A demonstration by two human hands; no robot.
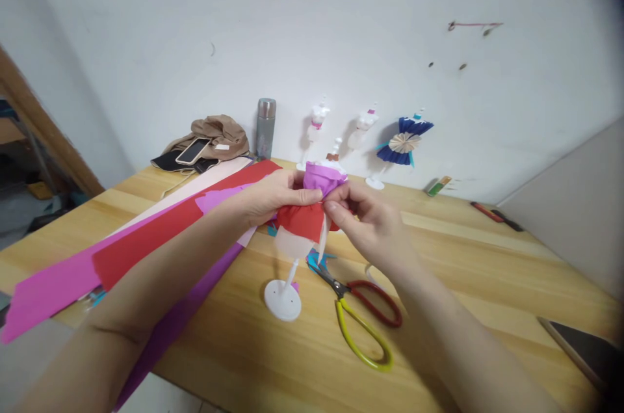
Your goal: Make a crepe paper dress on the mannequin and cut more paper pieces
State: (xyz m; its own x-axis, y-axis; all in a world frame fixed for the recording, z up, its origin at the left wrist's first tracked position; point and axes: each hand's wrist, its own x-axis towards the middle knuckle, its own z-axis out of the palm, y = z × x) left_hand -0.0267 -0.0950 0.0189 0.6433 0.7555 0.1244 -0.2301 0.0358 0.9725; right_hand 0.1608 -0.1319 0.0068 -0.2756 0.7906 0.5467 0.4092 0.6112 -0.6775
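A miniature white dress form stands tilted on its round base [283,301] at the middle of the table. It wears a purple crepe paper top [322,177] and a red crepe paper skirt [299,223], with a whitish layer [291,245] below the red. My left hand [280,195] is closed around its waist from the left, thumb pressed on the purple paper. From the other side, my right hand [368,221] pinches the gathered purple paper at the waist. A pale strip [322,240] hangs beneath the right fingers. Scissors [339,289] with one red and one yellow handle lie just below.
Purple and red crepe paper sheets [146,245] cover the table's left side. Three more dress forms stand by the wall, one in a blue pleated outfit [400,143]. A thermos [266,129], cap, brown cloth [221,134] and phone [194,151] sit at back left.
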